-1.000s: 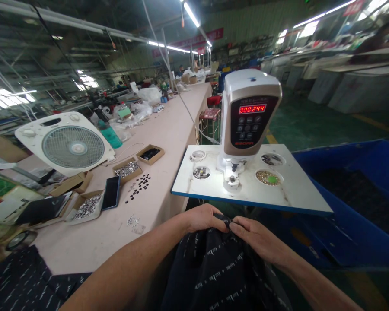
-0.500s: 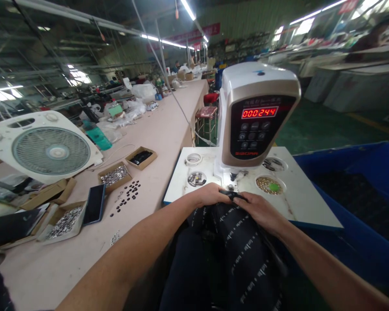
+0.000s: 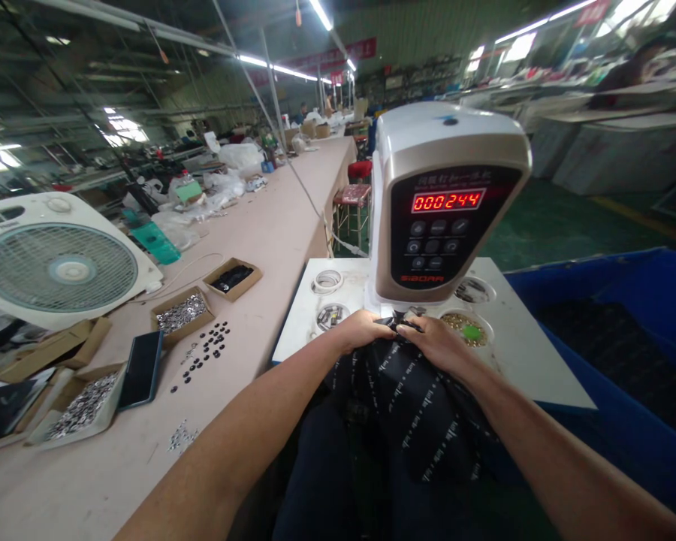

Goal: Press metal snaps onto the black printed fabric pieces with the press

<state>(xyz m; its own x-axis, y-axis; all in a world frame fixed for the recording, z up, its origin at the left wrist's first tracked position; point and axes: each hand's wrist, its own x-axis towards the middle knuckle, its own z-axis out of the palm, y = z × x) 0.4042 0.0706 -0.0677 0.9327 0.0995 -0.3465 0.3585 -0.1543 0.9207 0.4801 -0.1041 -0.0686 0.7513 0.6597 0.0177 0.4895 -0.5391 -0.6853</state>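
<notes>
A black piece of fabric [image 3: 411,398] with rows of small white lettering hangs from both hands over my lap. My left hand [image 3: 363,330] pinches its upper edge from the left. From the right, my right hand [image 3: 436,342] grips the same edge, thumb close to the other thumb. The gathered edge sits under the head of a white and bronze snap-button press machine [image 3: 448,218], whose red display reads 000244. The exact contact with the machine's die is hidden by the hands and cloth.
The machine's white table [image 3: 529,353] has round wells, one with brass-coloured fasteners [image 3: 462,327]. On the long table at left are a fan [image 3: 61,263], a phone [image 3: 140,368], boxes of metal snaps [image 3: 183,312] and loose black caps [image 3: 206,346]. A blue bin [image 3: 614,278] stands at right.
Both hands have pushed the fabric edge slightly forward and up, closer beneath the machine head. The view has shifted a little, with the machine appearing nearer. The display number is unchanged.
</notes>
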